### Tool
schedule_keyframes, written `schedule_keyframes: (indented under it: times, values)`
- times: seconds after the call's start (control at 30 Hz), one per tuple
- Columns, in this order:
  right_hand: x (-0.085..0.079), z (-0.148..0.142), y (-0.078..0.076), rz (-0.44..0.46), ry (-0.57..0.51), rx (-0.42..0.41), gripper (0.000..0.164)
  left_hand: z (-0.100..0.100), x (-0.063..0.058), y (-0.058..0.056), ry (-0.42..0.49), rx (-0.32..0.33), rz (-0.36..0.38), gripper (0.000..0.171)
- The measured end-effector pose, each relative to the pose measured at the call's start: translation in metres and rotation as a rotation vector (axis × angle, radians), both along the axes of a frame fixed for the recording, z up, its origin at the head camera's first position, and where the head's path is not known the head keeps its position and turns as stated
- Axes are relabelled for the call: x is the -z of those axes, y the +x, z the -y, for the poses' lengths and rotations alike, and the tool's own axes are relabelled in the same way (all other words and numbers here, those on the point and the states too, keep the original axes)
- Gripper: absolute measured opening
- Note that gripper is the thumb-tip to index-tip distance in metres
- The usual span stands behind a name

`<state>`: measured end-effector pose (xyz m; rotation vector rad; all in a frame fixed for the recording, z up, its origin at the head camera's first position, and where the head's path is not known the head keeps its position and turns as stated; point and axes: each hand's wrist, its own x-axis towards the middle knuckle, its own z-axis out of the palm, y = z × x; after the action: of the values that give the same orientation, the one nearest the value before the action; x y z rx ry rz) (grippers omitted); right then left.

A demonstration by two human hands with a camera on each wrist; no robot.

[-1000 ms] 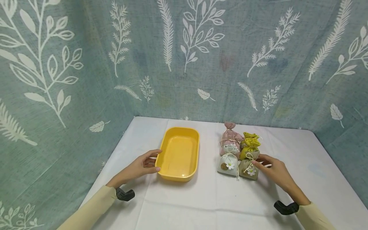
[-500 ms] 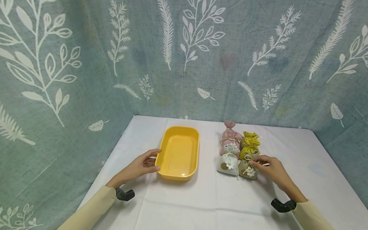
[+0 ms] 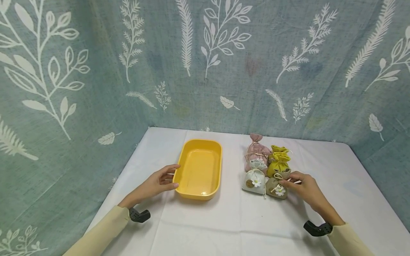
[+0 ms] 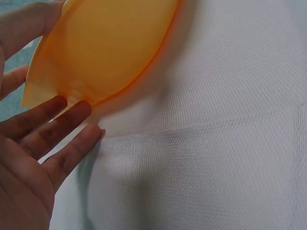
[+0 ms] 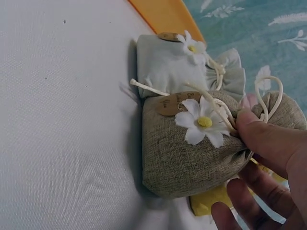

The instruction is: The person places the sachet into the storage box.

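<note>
In the head view my left hand (image 3: 160, 180) is at the left side of a yellow plastic tray (image 3: 181, 193). Its thumb and index fingertips touch the rim; the left wrist view shows the other fingers (image 4: 72, 117) fairly straight by the outer wall. My right hand (image 3: 301, 186) pinches the gathered neck of a brown linen drawstring pouch (image 5: 187, 163) between thumb and fingers. This pouch bears a white cloth flower and a small tag, and its base is near the table. A pale grey pouch (image 3: 253, 185) with a similar flower stands beside it.
Behind these two stand a pink pouch (image 3: 256, 152) and mustard-yellow pouches (image 3: 278, 167), packed closely together. A white cloth (image 3: 224, 227) covers the table. Blue-green leaf-patterned fabric (image 3: 192, 96) hangs at the back and sides.
My right thumb and fingers have shifted slightly left and settled on the brown pouch's neck. My left hand and the tray have kept their places; the head view has tilted very slightly.
</note>
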<state>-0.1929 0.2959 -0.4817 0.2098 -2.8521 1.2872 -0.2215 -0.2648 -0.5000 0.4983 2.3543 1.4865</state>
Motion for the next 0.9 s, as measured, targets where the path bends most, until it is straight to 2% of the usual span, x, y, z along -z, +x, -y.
schedule_keyframes:
  times: [0.3, 0.5, 0.73, 0.9]
  values:
    - [-0.007, -0.002, 0.004, -0.071, 0.027, 0.015, 0.019, -0.001, -0.002, 0.001, 0.026, -0.007, 0.008, 0.078]
    - [-0.018, -0.002, 0.006, -0.099, 0.033, 0.029, 0.020, 0.000, -0.003, 0.001, 0.035, -0.004, 0.015, 0.077]
    - [-0.030, 0.002, 0.006, -0.174, 0.032, 0.032, 0.020, 0.001, -0.002, 0.002, 0.025, -0.015, 0.004, 0.074]
    - [-0.039, 0.006, 0.007, -0.184, 0.041, 0.027, 0.020, 0.000, -0.002, 0.001, 0.024, -0.013, 0.006, 0.074]
